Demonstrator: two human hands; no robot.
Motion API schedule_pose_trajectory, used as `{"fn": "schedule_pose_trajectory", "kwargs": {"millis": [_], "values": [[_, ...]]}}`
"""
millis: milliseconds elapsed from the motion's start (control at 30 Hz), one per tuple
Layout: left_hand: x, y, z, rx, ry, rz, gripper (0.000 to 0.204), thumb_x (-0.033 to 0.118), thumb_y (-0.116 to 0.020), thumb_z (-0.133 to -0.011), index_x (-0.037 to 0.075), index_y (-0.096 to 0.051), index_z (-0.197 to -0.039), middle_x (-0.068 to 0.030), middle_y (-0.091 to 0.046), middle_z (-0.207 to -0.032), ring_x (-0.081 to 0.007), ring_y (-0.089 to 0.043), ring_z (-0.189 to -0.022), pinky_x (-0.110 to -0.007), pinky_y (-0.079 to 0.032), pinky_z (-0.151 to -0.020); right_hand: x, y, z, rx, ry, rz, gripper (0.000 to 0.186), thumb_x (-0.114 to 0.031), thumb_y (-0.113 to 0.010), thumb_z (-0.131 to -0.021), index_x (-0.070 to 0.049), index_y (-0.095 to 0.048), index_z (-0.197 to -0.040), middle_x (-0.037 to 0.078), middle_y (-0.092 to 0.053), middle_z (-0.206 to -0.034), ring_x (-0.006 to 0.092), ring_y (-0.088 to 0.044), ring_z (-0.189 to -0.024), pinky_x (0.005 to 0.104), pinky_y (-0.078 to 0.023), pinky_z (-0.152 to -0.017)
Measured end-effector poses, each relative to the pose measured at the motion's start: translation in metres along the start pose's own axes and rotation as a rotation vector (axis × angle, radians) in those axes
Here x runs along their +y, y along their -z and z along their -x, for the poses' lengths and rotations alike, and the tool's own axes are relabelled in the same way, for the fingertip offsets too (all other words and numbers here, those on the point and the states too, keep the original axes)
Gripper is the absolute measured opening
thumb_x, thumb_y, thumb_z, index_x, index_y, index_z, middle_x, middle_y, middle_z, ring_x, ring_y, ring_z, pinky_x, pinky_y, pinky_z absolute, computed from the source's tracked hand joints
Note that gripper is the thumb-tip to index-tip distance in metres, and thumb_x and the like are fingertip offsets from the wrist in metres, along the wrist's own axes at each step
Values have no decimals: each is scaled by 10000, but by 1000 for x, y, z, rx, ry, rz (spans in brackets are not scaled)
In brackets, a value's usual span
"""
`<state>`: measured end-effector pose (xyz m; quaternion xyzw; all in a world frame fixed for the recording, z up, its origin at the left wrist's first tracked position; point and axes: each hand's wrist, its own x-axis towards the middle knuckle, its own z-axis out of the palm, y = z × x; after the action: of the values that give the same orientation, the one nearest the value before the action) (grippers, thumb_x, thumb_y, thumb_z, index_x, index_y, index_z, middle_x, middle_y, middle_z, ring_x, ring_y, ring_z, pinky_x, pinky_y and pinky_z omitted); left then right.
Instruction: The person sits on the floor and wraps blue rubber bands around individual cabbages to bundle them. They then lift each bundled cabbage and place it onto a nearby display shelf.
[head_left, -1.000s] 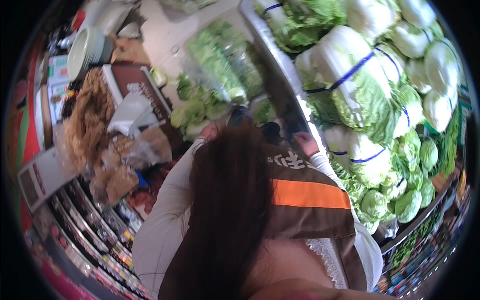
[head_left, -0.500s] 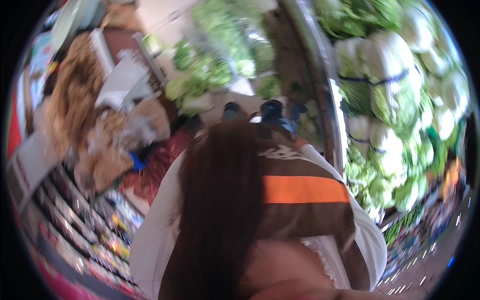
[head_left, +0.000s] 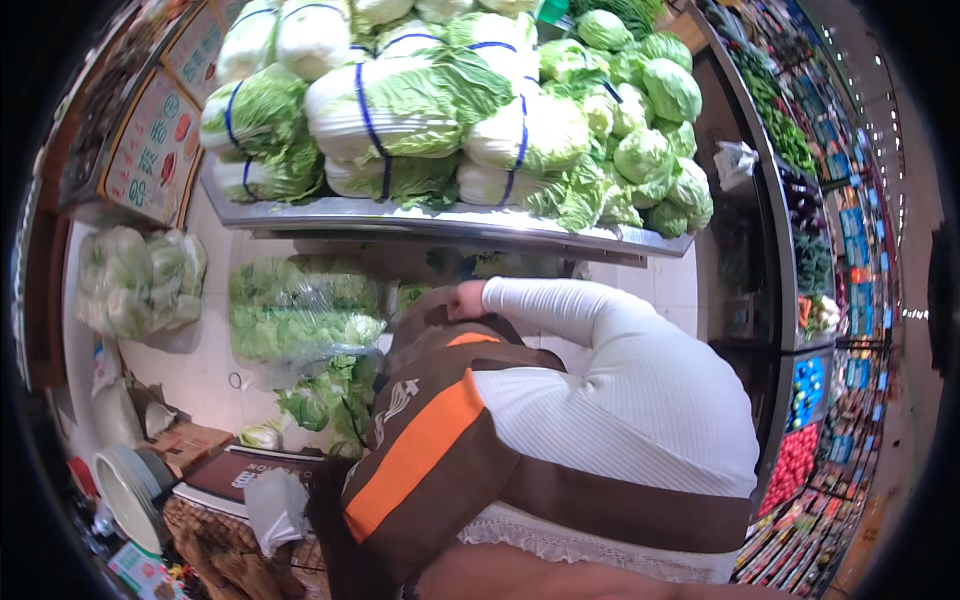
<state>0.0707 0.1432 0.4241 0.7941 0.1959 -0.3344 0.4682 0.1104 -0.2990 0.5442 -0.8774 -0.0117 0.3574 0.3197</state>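
My right hand (head_left: 466, 300) is at the end of a bent white sleeve, low by my knees and below the metal shelf edge. Its fingers are curled out of sight, so what they hold, if anything, does not show. My left hand is hidden behind my body and apron (head_left: 420, 450). In front of me, napa cabbages (head_left: 400, 110) bound with blue bands are piled on a metal-edged stand (head_left: 420, 213). Round green cabbages (head_left: 645, 150) lie at the stand's right. On the floor to the left is a clear plastic bag of leafy greens (head_left: 300, 310), with loose green leaves (head_left: 335, 400) beside it.
Another clear bag of pale cabbages (head_left: 140, 280) stands at the left. Signboards (head_left: 150, 150) rise behind it. Round tubs (head_left: 130, 490) and a dark carton (head_left: 235, 480) sit at the lower left. Along the right run shelves of vegetables (head_left: 790, 250) beside a dark stand side.
My view and body have swung round to the right, so the cabbage stand now lies ahead rather than on the right. My right arm and hand have come into clearer view.
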Motion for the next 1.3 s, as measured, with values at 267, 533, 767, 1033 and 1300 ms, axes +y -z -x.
{"fn": "schedule_pose_trajectory", "kwargs": {"millis": [267,533,767,1033,1300], "values": [[65,-41,-10,-47,-28,-54,167,146,-548,-927,36,-663,-978,-61,-668,-828,-157,-605,-724,-292,-495,-681,63,177,85,1035,86,-59,191,-174,-650,-800,-113,-738,-958,124,-716,-918,298,-687,-843,388,-546,-805],[89,-58,7,9,-24,-18,170,154,-555,-927,34,-659,-986,-61,-667,-831,-155,-604,-725,-290,-493,-678,251,400,131,1037,-1075,168,475,-362,-643,-789,-96,-677,-1181,142,-666,-1218,278,-653,-1099,396,-502,-947],[81,-73,1,53,19,35,173,160,-560,-926,32,-656,-993,-61,-665,-834,-154,-602,-725,-289,-491,-675,236,376,161,1240,-860,329,377,-462,-738,-778,-118,-760,-931,143,-711,-956,310,-665,-939,418,-513,-844],[98,-106,-30,0,-43,83,179,167,-566,-926,30,-653,-1001,-60,-664,-837,-152,-601,-726,-287,-490,-672,8,224,130,863,442,74,214,-225,-682,-845,-44,-660,-956,174,-663,-826,316,-657,-735,400,-523,-663],[54,-99,-25,6,-97,220,185,175,-573,-926,28,-649,-1009,-60,-663,-840,-151,-599,-726,-286,-488,-669,54,9,-33,-206,-308,513,677,-610,-657,-733,-82,-697,-1154,178,-696,-1118,355,-669,-1014,429,-526,-871]]}}
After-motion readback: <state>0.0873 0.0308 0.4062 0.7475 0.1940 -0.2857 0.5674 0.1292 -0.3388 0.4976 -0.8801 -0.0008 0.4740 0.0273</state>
